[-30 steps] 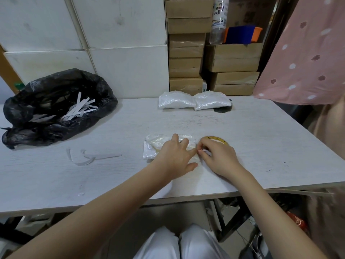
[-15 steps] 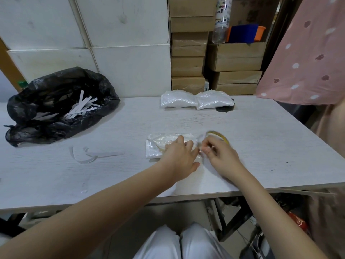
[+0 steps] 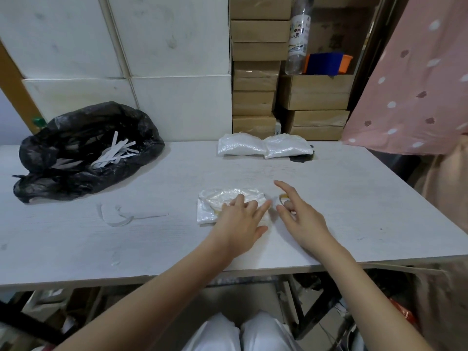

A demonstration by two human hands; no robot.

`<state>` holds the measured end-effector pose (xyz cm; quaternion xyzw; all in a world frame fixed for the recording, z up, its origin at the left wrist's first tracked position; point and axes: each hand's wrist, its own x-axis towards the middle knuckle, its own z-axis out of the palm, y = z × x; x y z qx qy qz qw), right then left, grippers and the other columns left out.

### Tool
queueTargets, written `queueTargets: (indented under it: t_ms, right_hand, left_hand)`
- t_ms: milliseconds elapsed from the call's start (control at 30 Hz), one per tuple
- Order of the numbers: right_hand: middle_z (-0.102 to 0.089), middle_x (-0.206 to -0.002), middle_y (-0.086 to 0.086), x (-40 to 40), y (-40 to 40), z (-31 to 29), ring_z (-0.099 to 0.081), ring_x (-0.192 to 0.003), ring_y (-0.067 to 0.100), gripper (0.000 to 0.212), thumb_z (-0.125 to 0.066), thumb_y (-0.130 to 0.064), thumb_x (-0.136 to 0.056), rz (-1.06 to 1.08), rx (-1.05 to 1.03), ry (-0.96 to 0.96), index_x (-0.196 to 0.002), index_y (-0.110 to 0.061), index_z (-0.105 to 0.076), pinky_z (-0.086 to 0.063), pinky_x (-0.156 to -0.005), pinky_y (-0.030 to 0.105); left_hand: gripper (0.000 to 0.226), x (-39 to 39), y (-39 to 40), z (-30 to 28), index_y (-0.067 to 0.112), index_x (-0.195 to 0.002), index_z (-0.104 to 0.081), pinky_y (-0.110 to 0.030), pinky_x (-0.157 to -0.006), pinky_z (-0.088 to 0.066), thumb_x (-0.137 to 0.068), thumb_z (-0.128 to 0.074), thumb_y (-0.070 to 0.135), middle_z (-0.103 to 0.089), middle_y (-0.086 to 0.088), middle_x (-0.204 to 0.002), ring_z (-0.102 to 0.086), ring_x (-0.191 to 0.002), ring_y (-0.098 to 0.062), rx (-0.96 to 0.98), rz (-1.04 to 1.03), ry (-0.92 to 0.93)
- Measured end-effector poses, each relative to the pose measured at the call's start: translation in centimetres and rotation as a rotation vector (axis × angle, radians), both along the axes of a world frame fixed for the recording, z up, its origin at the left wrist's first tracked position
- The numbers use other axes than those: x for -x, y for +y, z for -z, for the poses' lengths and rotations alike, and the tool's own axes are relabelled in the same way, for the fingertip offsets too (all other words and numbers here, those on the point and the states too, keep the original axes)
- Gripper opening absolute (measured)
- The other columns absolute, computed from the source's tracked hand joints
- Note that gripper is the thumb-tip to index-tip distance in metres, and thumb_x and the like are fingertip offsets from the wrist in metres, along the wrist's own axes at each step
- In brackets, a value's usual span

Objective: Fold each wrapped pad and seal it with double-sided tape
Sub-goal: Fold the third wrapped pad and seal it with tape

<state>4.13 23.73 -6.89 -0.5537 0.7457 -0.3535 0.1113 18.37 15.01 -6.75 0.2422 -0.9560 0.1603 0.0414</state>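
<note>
White and crinkly in its clear wrapper, the pad [image 3: 228, 202] lay near the table's [image 3: 101, 244] front edge, its long axis running left to right. The left hand [image 3: 241, 224] pressed flat on its right half, fingers straight. The right hand [image 3: 298, 219] hovered just beside it, fingers spread and holding nothing, over the tape roll [image 3: 283, 197]. Two folded pads [image 3: 263, 146] sat at the far edge.
</note>
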Motion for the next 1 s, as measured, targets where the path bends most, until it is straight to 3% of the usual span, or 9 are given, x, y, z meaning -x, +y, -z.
queueTargets:
  t_ms: [200, 267, 400, 567, 700, 800, 867, 933, 1000]
  right_hand:
    - [-0.06, -0.12, -0.006, -0.2, -1.1, 0.0, -0.057, -0.109, 0.017, 0.04, -0.042, -0.035, -0.096, 0.197, -0.069, 0.047, -0.135, -0.026, -0.037, -0.035, -0.075, 0.027]
    - [-0.063, -0.113, -0.002, -0.2, -1.5, -0.1, -0.059, -0.104, 0.02, 0.036, -0.04, -0.034, -0.096, 0.24, -0.096, 0.073, -0.13, -0.021, -0.043, -0.035, -0.073, 0.028]
    - [-0.063, -0.089, 0.003, -0.4, -2.3, -0.6, -0.057, -0.084, 0.023, 0.031, -0.033, -0.028, -0.098, 0.255, -0.165, 0.172, -0.123, -0.014, -0.042, -0.035, -0.066, 0.031]
    - [-0.045, -0.058, -0.006, -0.7, -3.2, -0.2, -0.051, -0.063, 0.024, 0.017, -0.026, -0.026, -0.099, 0.206, -0.238, 0.482, -0.091, -0.015, -0.036, -0.033, -0.058, 0.032]
    - [-0.06, -0.093, 0.004, -0.7, -3.5, 0.2, -0.054, -0.087, 0.023, 0.024, -0.033, -0.028, -0.097, 0.187, -0.223, 0.534, -0.102, -0.011, -0.05, -0.035, -0.066, 0.032]
    - [-0.056, -0.101, 0.007, -0.2, -3.2, 0.8, -0.051, -0.096, 0.024, 0.023, -0.044, -0.023, -0.093, 0.189, -0.102, 0.457, -0.104, -0.009, -0.059, -0.041, -0.071, 0.032]
    - [-0.054, -0.095, 0.004, -0.1, -2.5, 0.7, -0.052, -0.089, 0.021, 0.019, -0.048, -0.018, -0.092, 0.216, 0.073, 0.347, -0.097, -0.01, -0.065, -0.045, -0.067, 0.033]
    - [-0.059, -0.087, 0.002, -0.3, -1.9, 0.2, -0.054, -0.077, 0.018, 0.021, -0.049, -0.019, -0.093, 0.198, 0.13, 0.151, -0.086, -0.01, -0.067, -0.046, -0.066, 0.033]
    - [-0.064, -0.075, 0.008, -0.8, -1.6, -0.4, -0.056, -0.071, 0.022, 0.029, -0.05, -0.023, -0.093, 0.139, 0.097, -0.071, -0.075, -0.006, -0.066, -0.046, -0.07, 0.038]
  left_hand:
    - [0.063, -0.1, 0.1, 0.0, 0.021, -0.15, 0.005, -0.037, -0.078, -0.043, -0.099, -0.02, 0.047, -0.045, -0.006, -0.127, -0.038, -0.115, -0.032, 0.006, -0.002, 0.029]
    - [0.061, -0.2, -0.3, 0.4, 0.021, -0.151, -0.006, -0.033, -0.069, -0.044, -0.097, -0.017, 0.048, -0.053, -0.002, -0.116, -0.046, -0.108, -0.028, 0.087, 0.017, 0.06]
    - [0.065, -0.2, -0.9, 1.6, 0.022, -0.131, -0.055, -0.021, -0.044, -0.035, -0.082, -0.023, 0.05, -0.06, 0.008, -0.071, -0.057, -0.069, -0.019, 0.166, 0.045, 0.202]
    - [0.065, -0.3, -0.9, 1.6, 0.017, -0.133, -0.053, -0.022, -0.045, -0.034, -0.083, -0.027, 0.049, -0.056, 0.007, -0.068, -0.055, -0.066, -0.019, 0.217, 0.058, 0.266]
    - [0.067, -0.2, -0.7, 1.5, 0.014, -0.139, -0.044, -0.023, -0.044, -0.033, -0.084, -0.026, 0.049, -0.056, 0.006, -0.067, -0.055, -0.066, -0.019, 0.197, 0.029, 0.299]
    - [0.065, -0.2, -0.6, 1.3, 0.011, -0.137, -0.045, -0.023, -0.043, -0.026, -0.086, -0.029, 0.047, -0.055, 0.006, -0.064, -0.053, -0.064, -0.019, 0.209, 0.0, 0.328]
    - [0.059, -0.2, -0.6, 1.1, 0.011, -0.127, -0.058, -0.022, -0.041, -0.024, -0.085, -0.032, 0.043, -0.058, 0.006, -0.064, -0.055, -0.061, -0.019, 0.168, -0.031, 0.385]
    - [0.05, 0.0, -0.5, 1.0, 0.014, -0.104, -0.072, -0.021, -0.038, -0.025, -0.085, -0.035, 0.041, -0.06, 0.004, -0.065, -0.056, -0.058, -0.02, 0.128, -0.072, 0.441]
    - [0.041, 0.1, -0.4, 0.9, 0.017, -0.078, -0.072, -0.021, -0.039, -0.022, -0.083, -0.037, 0.038, -0.058, 0.002, -0.062, -0.055, -0.055, -0.021, 0.082, -0.133, 0.485]
